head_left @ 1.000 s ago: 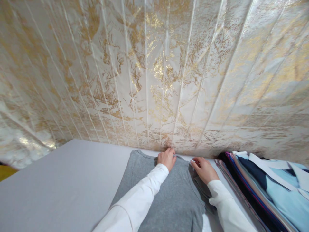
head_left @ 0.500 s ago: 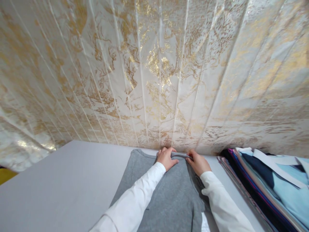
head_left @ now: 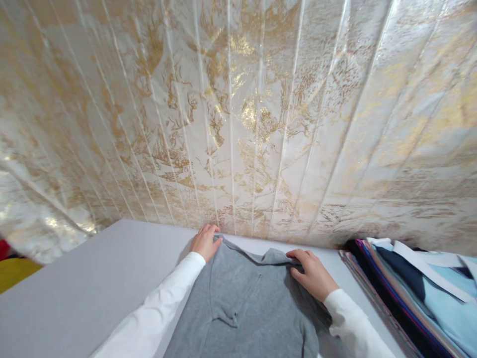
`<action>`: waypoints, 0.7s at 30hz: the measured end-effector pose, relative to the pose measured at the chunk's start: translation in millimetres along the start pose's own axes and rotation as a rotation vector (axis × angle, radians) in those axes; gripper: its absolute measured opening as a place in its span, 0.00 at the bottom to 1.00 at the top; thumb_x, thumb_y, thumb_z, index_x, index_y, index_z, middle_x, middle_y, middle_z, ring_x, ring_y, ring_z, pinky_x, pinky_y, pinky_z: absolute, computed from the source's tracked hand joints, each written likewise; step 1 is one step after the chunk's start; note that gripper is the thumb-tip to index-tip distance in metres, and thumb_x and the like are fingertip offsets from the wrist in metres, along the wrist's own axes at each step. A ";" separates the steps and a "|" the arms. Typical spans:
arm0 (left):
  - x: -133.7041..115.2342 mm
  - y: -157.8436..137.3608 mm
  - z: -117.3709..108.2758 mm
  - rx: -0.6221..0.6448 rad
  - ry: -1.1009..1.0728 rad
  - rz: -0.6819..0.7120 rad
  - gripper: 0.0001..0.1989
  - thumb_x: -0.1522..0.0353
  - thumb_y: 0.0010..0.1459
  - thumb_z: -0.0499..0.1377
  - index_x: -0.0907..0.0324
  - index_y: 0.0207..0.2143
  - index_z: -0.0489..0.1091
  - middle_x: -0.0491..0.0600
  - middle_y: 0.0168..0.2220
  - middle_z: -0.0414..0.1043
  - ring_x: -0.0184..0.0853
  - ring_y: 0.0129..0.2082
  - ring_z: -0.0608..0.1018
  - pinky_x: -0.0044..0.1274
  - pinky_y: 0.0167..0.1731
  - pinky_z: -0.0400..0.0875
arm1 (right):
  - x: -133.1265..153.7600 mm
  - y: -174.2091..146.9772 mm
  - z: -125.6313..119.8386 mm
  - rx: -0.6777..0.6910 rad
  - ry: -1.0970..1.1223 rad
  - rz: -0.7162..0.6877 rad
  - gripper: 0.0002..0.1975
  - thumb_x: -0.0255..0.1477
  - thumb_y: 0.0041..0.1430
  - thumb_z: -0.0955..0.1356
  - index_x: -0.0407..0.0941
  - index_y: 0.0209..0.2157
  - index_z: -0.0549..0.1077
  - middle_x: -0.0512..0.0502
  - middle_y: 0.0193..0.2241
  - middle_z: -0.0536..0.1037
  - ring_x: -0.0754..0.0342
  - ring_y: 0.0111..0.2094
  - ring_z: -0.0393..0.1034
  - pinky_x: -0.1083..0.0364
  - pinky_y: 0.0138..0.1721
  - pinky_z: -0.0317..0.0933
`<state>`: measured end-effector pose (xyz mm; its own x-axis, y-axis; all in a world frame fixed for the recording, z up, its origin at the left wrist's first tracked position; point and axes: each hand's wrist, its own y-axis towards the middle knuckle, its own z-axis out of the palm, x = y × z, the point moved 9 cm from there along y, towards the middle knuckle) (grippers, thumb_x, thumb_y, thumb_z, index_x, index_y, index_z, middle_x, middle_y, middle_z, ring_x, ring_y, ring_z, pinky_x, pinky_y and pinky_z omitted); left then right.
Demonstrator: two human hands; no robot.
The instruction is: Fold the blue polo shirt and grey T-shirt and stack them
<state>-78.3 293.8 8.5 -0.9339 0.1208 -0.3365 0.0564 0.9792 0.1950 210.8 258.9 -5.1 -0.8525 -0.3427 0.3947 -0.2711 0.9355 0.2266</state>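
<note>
A grey knit garment (head_left: pixel 253 308) lies on the light table (head_left: pixel 112 278), its top edge towards the wall and some creases across its middle. My left hand (head_left: pixel 205 242) pinches the garment's upper left corner between thumb and fingers. At the upper right, my right hand (head_left: pixel 313 272) grips the other end of the top edge, with the fingers above and the thumb below. Between the two hands the edge is stretched and slightly wavy. The lower part of the garment runs out of view.
To the right lies a stack of folded clothes (head_left: pixel 402 293) in dark, pink, blue and pale blue, with white straps on top. A gold-patterned curtain (head_left: pixel 238 124) hangs behind the table. Something yellow (head_left: pixel 17 276) shows at the left edge.
My left hand has moved left from the middle of the neckline to the left corner. My right hand has shifted slightly right and nearer. The garment's top edge is spread wider.
</note>
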 end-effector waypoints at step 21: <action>-11.6 -43.8 -24.2 -0.023 -0.238 0.081 0.09 0.72 0.60 0.56 0.60 0.44 0.67 0.49 0.45 0.69 0.33 0.38 0.74 0.30 0.43 0.69 | 71.0 -121.0 -2.3 0.125 -0.009 -0.323 0.15 0.19 0.58 0.59 0.51 0.37 0.72 0.47 0.36 0.74 0.50 0.38 0.66 0.52 0.38 0.63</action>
<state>-78.5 245.5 26.1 -0.8173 0.2362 -0.5256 0.1169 0.9611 0.2502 184.2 121.2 -2.4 -0.7176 -0.6225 0.3123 -0.5797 0.7824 0.2276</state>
